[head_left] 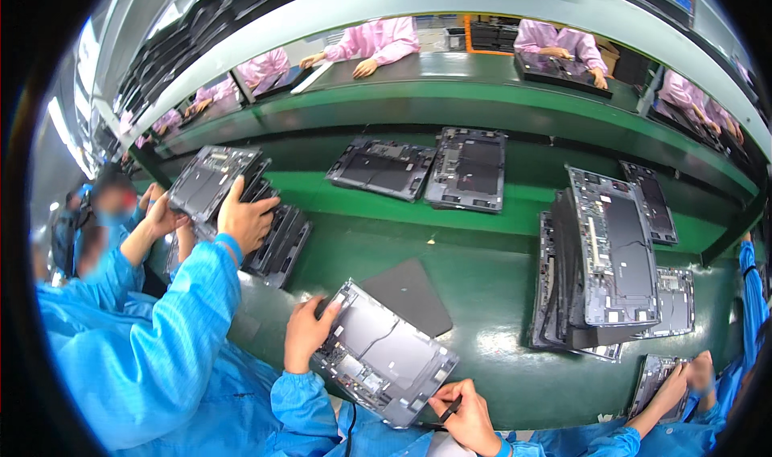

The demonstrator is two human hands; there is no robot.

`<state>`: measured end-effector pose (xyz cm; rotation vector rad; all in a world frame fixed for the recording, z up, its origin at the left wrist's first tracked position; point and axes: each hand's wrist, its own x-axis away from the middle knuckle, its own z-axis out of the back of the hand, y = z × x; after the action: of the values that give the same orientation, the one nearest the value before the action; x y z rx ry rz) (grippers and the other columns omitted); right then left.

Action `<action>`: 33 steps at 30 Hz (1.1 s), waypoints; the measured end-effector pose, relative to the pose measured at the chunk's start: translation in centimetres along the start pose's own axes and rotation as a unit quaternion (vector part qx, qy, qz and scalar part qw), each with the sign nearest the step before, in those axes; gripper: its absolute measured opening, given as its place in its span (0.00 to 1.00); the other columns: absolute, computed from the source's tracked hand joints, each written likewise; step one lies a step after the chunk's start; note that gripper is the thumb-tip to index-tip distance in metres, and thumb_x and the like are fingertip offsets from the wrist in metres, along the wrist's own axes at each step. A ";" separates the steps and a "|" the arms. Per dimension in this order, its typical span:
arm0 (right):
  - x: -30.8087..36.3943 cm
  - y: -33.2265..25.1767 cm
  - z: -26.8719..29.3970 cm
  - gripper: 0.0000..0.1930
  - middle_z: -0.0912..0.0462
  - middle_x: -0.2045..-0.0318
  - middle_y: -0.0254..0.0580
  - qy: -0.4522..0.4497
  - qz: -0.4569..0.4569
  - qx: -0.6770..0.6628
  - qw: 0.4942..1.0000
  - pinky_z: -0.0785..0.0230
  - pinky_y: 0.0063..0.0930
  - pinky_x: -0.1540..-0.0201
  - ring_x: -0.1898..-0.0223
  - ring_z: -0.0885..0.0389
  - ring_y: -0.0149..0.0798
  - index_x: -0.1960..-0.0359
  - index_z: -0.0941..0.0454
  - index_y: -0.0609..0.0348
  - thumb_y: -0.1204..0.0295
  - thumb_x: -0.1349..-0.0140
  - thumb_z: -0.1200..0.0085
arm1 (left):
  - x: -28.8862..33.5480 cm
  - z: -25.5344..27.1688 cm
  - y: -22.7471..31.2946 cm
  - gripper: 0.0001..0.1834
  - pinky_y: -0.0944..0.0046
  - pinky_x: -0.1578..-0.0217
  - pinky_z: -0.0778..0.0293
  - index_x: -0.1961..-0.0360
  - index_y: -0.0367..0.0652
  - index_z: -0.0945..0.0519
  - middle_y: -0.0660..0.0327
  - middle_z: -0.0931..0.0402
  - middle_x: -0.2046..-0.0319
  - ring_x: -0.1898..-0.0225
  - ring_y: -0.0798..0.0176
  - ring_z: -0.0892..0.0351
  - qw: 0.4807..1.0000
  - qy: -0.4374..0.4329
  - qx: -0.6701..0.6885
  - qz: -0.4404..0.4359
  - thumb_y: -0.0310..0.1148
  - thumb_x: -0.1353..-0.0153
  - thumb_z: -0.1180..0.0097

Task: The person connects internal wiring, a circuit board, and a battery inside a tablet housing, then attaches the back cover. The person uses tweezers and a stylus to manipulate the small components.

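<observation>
Glossy green table (490, 284) spreads beyond both hands' fingers. Device stack (623, 256) up and right of the right fingers; dark flat panel (418, 296) right of the left fingers, partly hidden by the held unit. Blue-sleeved co-worker (181, 328) left of the left fingers, pink-clad people (386, 39) far beyond them. Opened flat device (394, 348): inner side up, long axis diagonal, upper left to lower right, circuit board along the lower-left side. It sits between the two hands. Left hand (305, 336) clamped on its upper-left end, thumb on top. Right hand (466, 417) pinches small black item (451, 409) beside lower-right end; can't tell if fingers touch device.
</observation>
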<state>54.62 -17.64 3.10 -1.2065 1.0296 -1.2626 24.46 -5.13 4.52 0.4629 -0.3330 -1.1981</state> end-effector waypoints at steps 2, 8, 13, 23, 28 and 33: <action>-0.4 0.5 -1.0 0.18 0.23 0.43 0.53 -0.001 -0.018 -0.102 0.995 0.36 0.26 0.64 0.71 0.39 0.28 0.63 0.43 0.57 0.85 0.37 0.42 | 0.9 0.3 0.6 0.30 0.50 0.42 0.26 0.45 0.34 0.18 0.39 0.21 0.47 0.45 0.39 0.20 0.993 0.020 0.101 -0.064 0.52 0.36 0.37; -5.6 0.7 0.9 0.20 0.21 0.44 0.57 0.178 0.142 0.044 0.973 0.31 0.30 0.55 0.65 0.31 0.37 0.63 0.39 0.59 0.85 0.44 0.36 | 0.0 -2.2 1.7 0.31 0.55 0.46 0.24 0.41 0.36 0.23 0.40 0.19 0.46 0.45 0.50 0.17 0.966 -0.076 0.248 0.002 0.44 0.40 0.30; -14.9 -1.6 3.4 0.19 0.25 0.64 0.50 0.182 0.134 0.174 0.958 0.28 0.41 0.55 0.62 0.22 0.53 0.46 0.29 0.63 0.78 0.37 0.39 | 0.5 -5.5 3.3 0.33 0.52 0.42 0.25 0.34 0.40 0.30 0.37 0.22 0.43 0.41 0.46 0.20 0.935 -0.021 0.351 -0.050 0.38 0.38 0.32; -15.8 -0.1 5.7 0.09 0.23 0.42 0.64 0.211 0.126 0.292 0.924 0.29 0.49 0.45 0.47 0.20 0.65 0.58 0.35 0.62 0.73 0.29 0.46 | 7.3 -6.1 5.8 0.30 0.50 0.30 0.40 0.34 0.37 0.30 0.32 0.51 0.25 0.25 0.36 0.42 0.928 -0.085 0.334 -0.139 0.31 0.36 0.36; -13.1 -3.2 4.7 0.10 0.19 0.54 0.55 0.164 0.236 0.346 0.893 0.29 0.39 0.53 0.55 0.19 0.52 0.51 0.23 0.65 0.73 0.27 0.51 | 5.0 -5.5 4.7 0.16 0.41 0.32 0.40 0.54 0.46 0.16 0.48 0.31 0.36 0.31 0.36 0.38 0.954 0.006 0.159 -0.254 0.34 0.44 0.30; -11.4 -2.8 1.0 0.07 0.16 0.69 0.45 -0.041 0.075 0.121 0.989 0.27 0.29 0.67 0.72 0.20 0.37 0.56 0.16 0.66 0.77 0.31 0.43 | 3.9 -5.6 5.1 0.07 0.42 0.34 0.40 0.67 0.50 0.13 0.62 0.24 0.47 0.38 0.44 0.33 0.935 -0.015 0.133 -0.329 0.35 0.46 0.28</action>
<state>54.47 -6.08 5.08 -0.9684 0.8623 -1.1720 32.59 -6.36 2.30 0.8342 -0.3814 -1.8236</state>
